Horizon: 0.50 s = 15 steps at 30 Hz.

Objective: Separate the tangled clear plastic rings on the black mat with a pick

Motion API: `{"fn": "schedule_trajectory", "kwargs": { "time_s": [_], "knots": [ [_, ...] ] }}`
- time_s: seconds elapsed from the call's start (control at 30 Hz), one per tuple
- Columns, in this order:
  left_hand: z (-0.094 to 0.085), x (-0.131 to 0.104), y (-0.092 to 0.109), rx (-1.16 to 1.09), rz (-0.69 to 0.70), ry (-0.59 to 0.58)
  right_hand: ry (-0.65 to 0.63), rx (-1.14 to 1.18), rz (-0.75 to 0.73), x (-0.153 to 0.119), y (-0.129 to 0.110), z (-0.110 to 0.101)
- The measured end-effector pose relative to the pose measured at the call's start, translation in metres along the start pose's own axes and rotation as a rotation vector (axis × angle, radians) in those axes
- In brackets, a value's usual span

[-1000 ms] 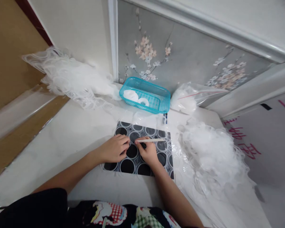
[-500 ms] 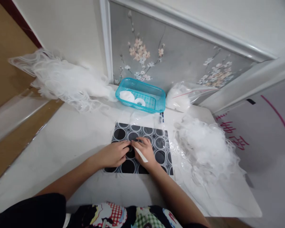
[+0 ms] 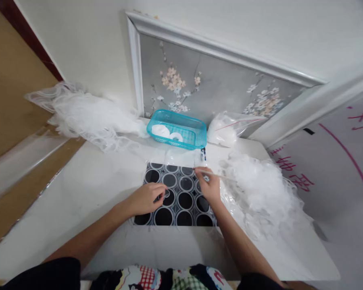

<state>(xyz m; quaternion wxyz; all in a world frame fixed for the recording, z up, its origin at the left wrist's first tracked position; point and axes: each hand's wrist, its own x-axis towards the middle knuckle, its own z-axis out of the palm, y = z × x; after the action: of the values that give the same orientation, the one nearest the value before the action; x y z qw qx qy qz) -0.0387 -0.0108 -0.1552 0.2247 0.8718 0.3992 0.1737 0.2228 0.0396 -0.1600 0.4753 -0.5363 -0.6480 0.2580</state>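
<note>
Fingers (image 3: pixel 201 172) of the right hand (image 3: pixel 211 189): pinching a thin white strip (image 3: pixel 222 176), blurred, now at the upper right of the circle-patterned mat (image 3: pixel 185 200); half a second ago, beside the left hand (image 3: pixel 147 199). Left fingers: curled over the mat's left half, contents cannot be told. Writing: red handwritten characters (image 3: pixel 301 183), sideways, unread, on a white board (image 3: pixel 329 209). Room: white tabletop (image 3: pixel 105 181) stretching left of the mat; white pile (image 3: pixel 260 185) bounding the right.

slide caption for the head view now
Left hand over a flat black circle-patterned sheet, right hand holding a thin white strip, turquoise plastic basket beyond.
</note>
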Motion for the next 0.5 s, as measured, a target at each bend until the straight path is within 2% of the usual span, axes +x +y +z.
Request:
{"fn": "schedule_trajectory", "kwargs": {
  "time_s": [0.07, 0.17, 0.33, 0.5],
  "knots": [
    [0.000, 0.007, -0.004, -0.015, 0.017, 0.052, -0.115, 0.042, 0.073, -0.026, 0.010, -0.002],
    [0.001, 0.022, -0.011, 0.094, 0.043, 0.046, -0.147, 0.095, 0.147, -0.043, 0.023, -0.007],
    [0.004, 0.045, -0.016, 0.330, 0.023, -0.052, -0.159, 0.135, 0.154, -0.041, 0.029, -0.010],
    [0.010, 0.052, -0.021, 0.335, -0.012, -0.066, -0.200, 0.099, 0.101, -0.043, 0.029, -0.009]
  ]
}}
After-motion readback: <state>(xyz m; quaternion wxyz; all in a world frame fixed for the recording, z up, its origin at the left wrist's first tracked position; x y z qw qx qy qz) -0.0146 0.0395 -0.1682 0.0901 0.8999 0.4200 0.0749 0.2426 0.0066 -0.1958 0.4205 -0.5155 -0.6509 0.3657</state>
